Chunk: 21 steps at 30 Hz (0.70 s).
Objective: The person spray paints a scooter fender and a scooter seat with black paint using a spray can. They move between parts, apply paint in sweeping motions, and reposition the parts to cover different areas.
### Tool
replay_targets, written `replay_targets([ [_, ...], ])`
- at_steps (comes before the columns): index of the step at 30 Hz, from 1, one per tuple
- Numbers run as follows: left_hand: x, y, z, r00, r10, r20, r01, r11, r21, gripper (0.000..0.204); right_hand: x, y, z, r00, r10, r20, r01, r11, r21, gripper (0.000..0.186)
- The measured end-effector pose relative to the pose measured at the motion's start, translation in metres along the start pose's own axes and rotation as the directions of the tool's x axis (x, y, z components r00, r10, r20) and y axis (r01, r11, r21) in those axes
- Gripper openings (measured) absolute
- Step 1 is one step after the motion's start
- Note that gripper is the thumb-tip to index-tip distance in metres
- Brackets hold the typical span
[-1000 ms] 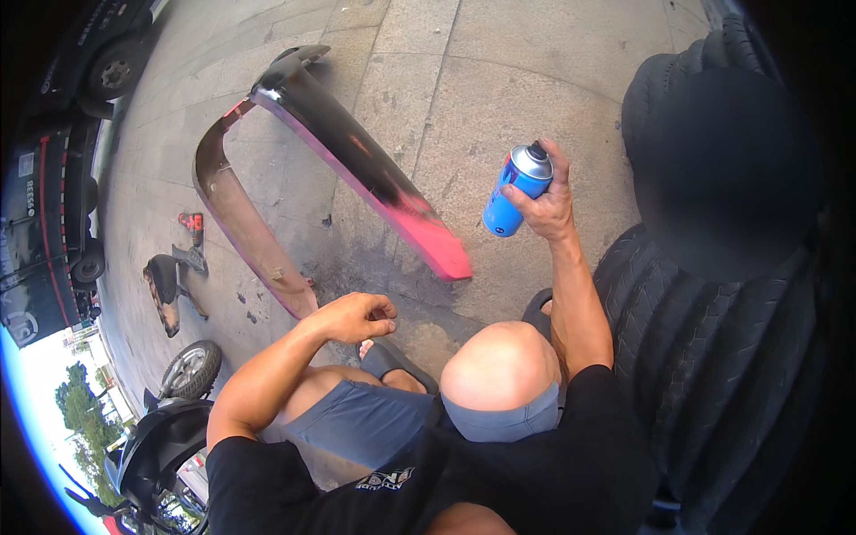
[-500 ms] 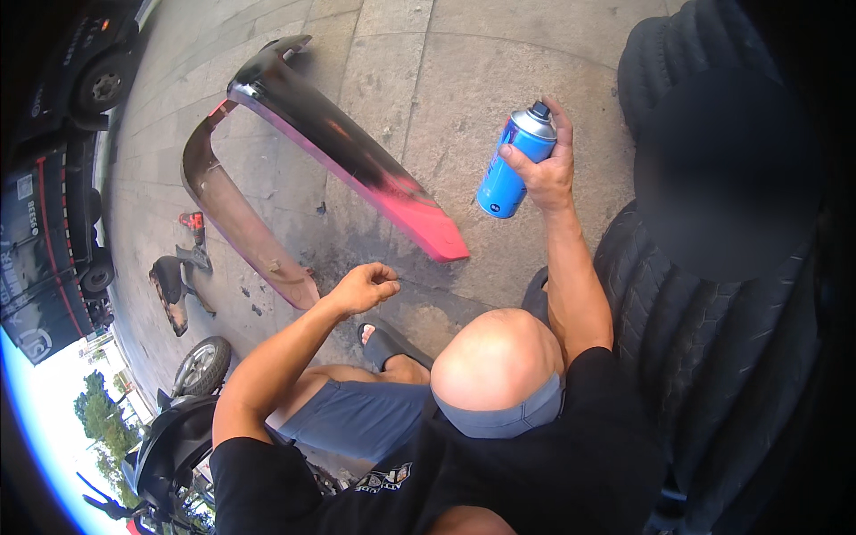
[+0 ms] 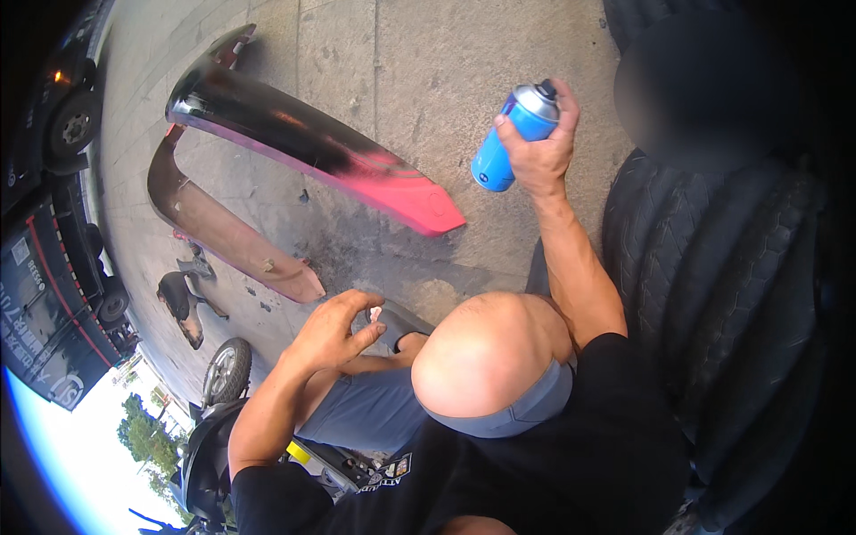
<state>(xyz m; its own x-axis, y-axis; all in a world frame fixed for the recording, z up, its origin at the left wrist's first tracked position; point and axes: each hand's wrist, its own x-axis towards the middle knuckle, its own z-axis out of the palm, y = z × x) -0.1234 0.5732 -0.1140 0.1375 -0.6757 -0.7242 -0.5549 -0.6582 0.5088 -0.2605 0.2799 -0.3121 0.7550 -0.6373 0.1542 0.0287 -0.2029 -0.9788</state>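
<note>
In my right hand point(image 3: 544, 152) I grip a blue spray can point(image 3: 506, 160) with a silver top, tilted, my index finger up beside its black nozzle. A long curved panel point(image 3: 321, 152), black over much of its length and bright pink at its near end, lies on the pavement left of the can. A second, pale brownish-pink panel point(image 3: 223, 227) lies beside it, its hollow side showing. My left hand point(image 3: 343, 332) hangs open above my foot, fingers loosely curled and apart, with nothing visible held. My bent knee point(image 3: 481, 352) is between my arms.
Stacked black tyres point(image 3: 695, 303) crowd my right. A motorcycle wheel point(image 3: 227, 370) stands at lower left. A dark broken part point(image 3: 183, 308) lies on the pavement point(image 3: 428, 62) beside a partly hidden tool. Dark trucks point(image 3: 62, 294) stand along the far left.
My right hand has risen with the can. My left hand has shifted left and its fingers look more spread. The panels and surroundings have shifted in view as my head moved.
</note>
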Motion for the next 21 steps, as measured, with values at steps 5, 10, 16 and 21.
replay_targets([
  [5, 0.017, 0.000, -0.024, 0.997, -0.076, -0.024, 0.074, 0.993, -0.087, 0.040, -0.013, 0.000, 0.008, 0.806, 0.282, -0.520, -0.123, 0.940, 0.319, 0.085],
  [10, 0.015, -0.021, -0.034, 0.994, -0.081, 0.074, 0.097, 0.968, -0.233, 0.035, -0.027, 0.005, -0.006, 0.891, 0.313, -0.330, -0.213, 0.928, 0.304, 0.080],
  [16, 0.022, -0.051, -0.033, 0.972, -0.181, 0.152, 0.233, 0.844, -0.484, 0.038, -0.033, 0.007, 0.000, 0.895, 0.337, -0.294, -0.272, 0.932, 0.239, 0.078],
  [21, 0.031, -0.060, -0.030, 0.967, -0.204, 0.155, 0.255, 0.817, -0.517, 0.036, -0.023, 0.011, 0.000, 0.973, 0.202, -0.111, -0.189, 0.975, 0.115, 0.079],
])
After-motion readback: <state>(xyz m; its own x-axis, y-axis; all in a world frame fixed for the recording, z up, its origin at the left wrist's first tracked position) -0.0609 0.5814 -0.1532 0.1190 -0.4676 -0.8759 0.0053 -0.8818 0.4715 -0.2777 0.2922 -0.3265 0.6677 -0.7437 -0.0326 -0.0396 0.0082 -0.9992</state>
